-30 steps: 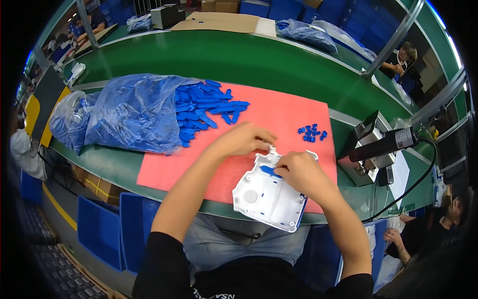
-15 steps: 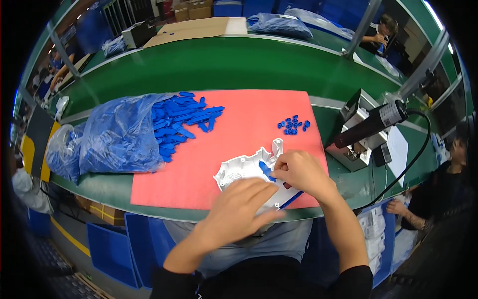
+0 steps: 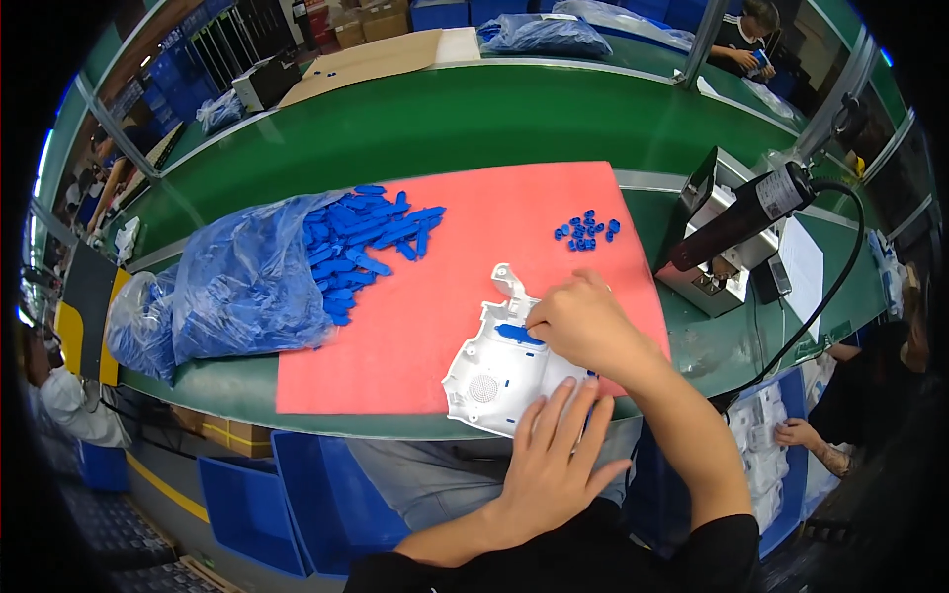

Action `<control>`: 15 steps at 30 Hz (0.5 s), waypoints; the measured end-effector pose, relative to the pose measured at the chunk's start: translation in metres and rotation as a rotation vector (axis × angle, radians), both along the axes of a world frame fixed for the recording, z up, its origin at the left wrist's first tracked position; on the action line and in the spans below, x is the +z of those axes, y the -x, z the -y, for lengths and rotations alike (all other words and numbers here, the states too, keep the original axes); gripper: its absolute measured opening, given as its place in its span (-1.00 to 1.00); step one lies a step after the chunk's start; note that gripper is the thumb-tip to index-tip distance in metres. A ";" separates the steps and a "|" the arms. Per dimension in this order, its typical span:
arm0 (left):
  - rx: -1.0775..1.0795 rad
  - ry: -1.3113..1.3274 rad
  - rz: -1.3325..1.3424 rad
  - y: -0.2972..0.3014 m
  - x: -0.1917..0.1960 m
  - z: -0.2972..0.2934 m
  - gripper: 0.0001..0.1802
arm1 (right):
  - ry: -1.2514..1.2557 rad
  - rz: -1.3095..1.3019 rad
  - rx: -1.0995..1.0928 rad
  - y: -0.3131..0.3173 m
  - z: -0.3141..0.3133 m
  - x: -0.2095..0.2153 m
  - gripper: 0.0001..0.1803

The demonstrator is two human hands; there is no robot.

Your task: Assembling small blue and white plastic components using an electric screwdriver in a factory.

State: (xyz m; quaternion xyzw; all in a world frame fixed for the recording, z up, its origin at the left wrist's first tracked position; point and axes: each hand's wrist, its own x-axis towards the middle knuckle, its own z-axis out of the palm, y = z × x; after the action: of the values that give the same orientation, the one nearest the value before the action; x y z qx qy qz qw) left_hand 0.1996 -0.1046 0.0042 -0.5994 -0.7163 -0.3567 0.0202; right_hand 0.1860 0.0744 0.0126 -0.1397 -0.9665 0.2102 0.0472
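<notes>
A white plastic housing (image 3: 486, 371) lies at the near edge of a red mat (image 3: 474, 277). My right hand (image 3: 583, 321) rests on it, fingertips pinching a long blue plastic piece (image 3: 518, 334) seated in the housing. My left hand (image 3: 559, 450) lies flat with fingers spread against the housing's near edge. A pile of long blue pieces (image 3: 371, 242) spills from a blue plastic bag (image 3: 232, 292) at the mat's left. Several small blue parts (image 3: 586, 229) sit at the mat's far right.
A black handheld tool (image 3: 741, 212) with a cable hangs over a grey stand (image 3: 714, 272) at the right. A green conveyor belt (image 3: 514, 119) runs behind the mat. Other people sit at the far right and left. Blue bins (image 3: 252, 509) stand below the bench.
My left hand has drawn back from over the housing to its near edge and spread flat. The housing sits turned slightly, with my right hand still on the blue piece.
</notes>
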 end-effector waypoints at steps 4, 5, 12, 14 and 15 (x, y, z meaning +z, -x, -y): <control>0.082 -0.125 0.046 0.055 -0.004 0.039 -0.41 | -0.264 0.006 0.111 0.001 0.006 0.000 -0.89; 0.143 -0.073 0.070 0.074 -0.009 0.047 -0.41 | -0.331 0.000 0.122 0.001 0.011 0.003 -0.90; 0.108 0.048 0.143 0.033 -0.038 0.056 -0.29 | -0.294 -0.014 0.154 0.008 0.018 0.005 -0.89; 0.096 0.035 0.167 0.014 -0.032 0.053 -0.30 | -0.365 0.009 0.213 0.010 0.022 0.011 -0.90; 0.076 0.005 0.200 0.007 -0.029 0.053 -0.31 | -0.361 0.014 0.215 0.010 0.022 0.012 -0.90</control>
State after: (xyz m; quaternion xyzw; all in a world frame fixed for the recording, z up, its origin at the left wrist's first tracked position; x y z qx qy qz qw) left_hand 0.1923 -0.1573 -0.0251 -0.5332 -0.7378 -0.4120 -0.0397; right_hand 0.1764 0.0519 0.0245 -0.0267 -0.9981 0.0365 0.0420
